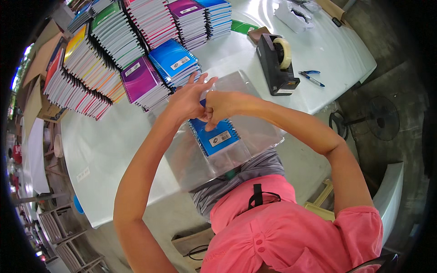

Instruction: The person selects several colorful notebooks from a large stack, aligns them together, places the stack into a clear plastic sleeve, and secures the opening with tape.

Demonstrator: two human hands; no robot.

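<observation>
A pale-covered table [100, 159] carries everything, its near edge running past the person's lap and its far right corner rounded. Tall stacks of spiral-bound notebooks [109, 45] crowd its far left edge, with a shorter purple-topped stack [141, 82] and blue-topped stack [175, 59] in front. Clear plastic sheets [261, 123] lie at the near edge, partly overhanging it toward the lap. On them rests a blue notebook [221, 139], its white label toward the person and its upper part covered by the hands. A black tape dispenser [275, 68] stands between the sheets and the far right corner. The left hand [186, 100] is over the notebook's upper end, fingers spread apart near the blue-topped stack. The right hand [221, 105] meets it, most fingers curled, one pointing down at the cover; whether they grip anything I cannot tell. A small blue-handled tool [316, 82] lies right of the dispenser.
</observation>
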